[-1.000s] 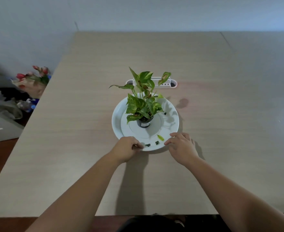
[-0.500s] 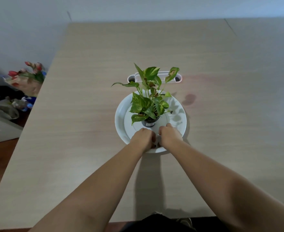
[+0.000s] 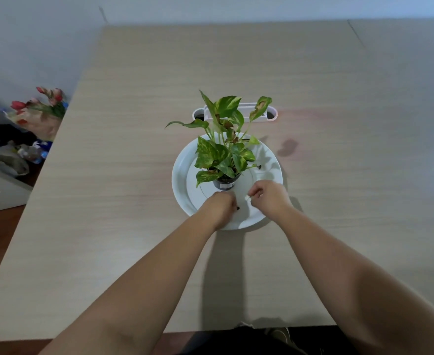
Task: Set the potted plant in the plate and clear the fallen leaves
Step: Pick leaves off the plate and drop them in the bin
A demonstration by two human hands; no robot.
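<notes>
A small potted plant (image 3: 225, 160) with green and yellow leaves stands upright in a dark pot, in the middle of a white plate (image 3: 178, 175) on the wooden table. My left hand (image 3: 219, 210) rests over the plate's near side with curled fingers, and a dark leaf piece (image 3: 237, 208) sits at its fingertips. My right hand (image 3: 271, 197) hovers just right of the pot, its fingers pinching a small pale leaf piece (image 3: 248, 198). Another dark bit (image 3: 259, 166) lies on the plate to the right of the plant.
A white cable slot (image 3: 271, 116) is set into the table behind the plant. Off the table's left edge lie a bouquet of red flowers (image 3: 42, 108) and some bags (image 3: 8, 155). The table's near edge runs below my forearms.
Both hands moved from the plate's front rim onto the plate and closed over the fallen leaf pieces. The right hand has since drawn apart to the right, pinching a pale piece.
</notes>
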